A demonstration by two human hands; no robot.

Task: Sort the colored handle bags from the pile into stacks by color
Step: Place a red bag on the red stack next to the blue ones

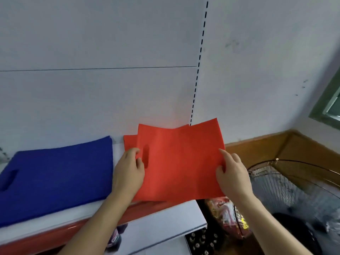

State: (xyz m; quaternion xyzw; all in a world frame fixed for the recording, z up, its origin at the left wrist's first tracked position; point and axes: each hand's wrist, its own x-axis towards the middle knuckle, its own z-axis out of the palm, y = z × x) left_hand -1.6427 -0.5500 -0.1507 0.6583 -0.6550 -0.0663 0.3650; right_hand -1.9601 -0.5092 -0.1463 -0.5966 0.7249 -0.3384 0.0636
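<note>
Both hands, left and right, grip the red bag between them.

Two hands show, the left hand and the right hand, and both grip one red handle bag. At least one more red bag peeks out beneath it, though how many lie under cannot be told. One blue stack of handle bags lies to the left, its count unclear, and one wire fan guard stands at the right.
</note>
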